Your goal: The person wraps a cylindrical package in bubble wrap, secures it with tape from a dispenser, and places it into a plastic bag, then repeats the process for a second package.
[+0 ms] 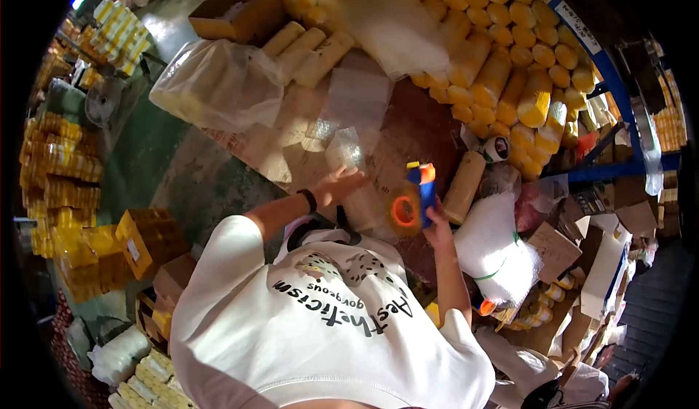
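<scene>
My right hand (pixel 439 225) is closed round the handle of a blue and orange tape dispenser (pixel 426 190), which carries a roll of tape with an orange core (pixel 403 211). My left hand (pixel 342 185) reaches over a clear plastic-wrapped roll (pixel 354 203) on the brown work surface (pixel 266 150); its fingers look stretched out, and nothing shows held in them. Just beyond that hand, the upper end of the wrapped roll shines in the light. Whether the palm touches the wrap cannot be made out.
Wrapped cream rolls (pixel 306 52), a clear plastic bag (pixel 218 85) and an open cardboard box (pixel 239 12) lie ahead. Many yellow-ended rolls (pixel 535 96) are stacked at the right, by a blue rack (pixel 619 165). A white sack (pixel 495 241) is near my right arm.
</scene>
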`<state>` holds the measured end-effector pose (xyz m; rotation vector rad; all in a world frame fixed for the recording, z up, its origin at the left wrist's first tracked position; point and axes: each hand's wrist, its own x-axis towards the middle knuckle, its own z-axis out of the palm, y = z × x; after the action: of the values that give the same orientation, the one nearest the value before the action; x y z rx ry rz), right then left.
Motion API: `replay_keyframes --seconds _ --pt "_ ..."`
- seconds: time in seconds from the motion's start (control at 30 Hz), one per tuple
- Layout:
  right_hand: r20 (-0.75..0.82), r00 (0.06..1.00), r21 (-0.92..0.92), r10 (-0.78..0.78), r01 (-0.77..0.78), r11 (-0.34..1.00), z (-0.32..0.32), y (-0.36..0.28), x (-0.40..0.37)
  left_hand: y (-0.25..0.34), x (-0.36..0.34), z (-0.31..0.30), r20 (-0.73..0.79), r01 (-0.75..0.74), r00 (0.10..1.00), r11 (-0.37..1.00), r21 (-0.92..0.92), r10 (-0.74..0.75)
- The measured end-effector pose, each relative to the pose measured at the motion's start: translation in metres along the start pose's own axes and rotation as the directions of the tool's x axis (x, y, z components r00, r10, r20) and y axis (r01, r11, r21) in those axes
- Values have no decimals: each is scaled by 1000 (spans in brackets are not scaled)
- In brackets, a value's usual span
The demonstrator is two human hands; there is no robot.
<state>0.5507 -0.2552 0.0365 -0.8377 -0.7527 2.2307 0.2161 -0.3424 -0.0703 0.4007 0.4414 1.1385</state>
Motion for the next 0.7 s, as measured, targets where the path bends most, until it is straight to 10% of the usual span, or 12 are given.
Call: replay_keyframes --seconds 0.1,0.2,0.33,0.47,0.53,0.7 --pt "123 992 -456 -36 89 885 44 -8 -6 3 -11 31 -30 -204 954 720 664 299" --pt "322 928 -731 -187 369 574 46 -9 7 19 -18 87 134 -186 843 48 981 521" --pt "483 847 -829 -220 524 196 68 -29 3 69 -46 185 -37 -285 815 457 842 578" --pt "575 809 -813 -123 582 26 92 -44 -8 71 -71 227 17 -170 858 253 953 513" --pt "610 789 -784 -70 614 90 103 -43 -19 63 -80 227 -50 -93 877 270 958 478" --pt "527 832 -821 172 445 358 122 -38 -37 38 -101 211 -429 33 883 885 464 192"
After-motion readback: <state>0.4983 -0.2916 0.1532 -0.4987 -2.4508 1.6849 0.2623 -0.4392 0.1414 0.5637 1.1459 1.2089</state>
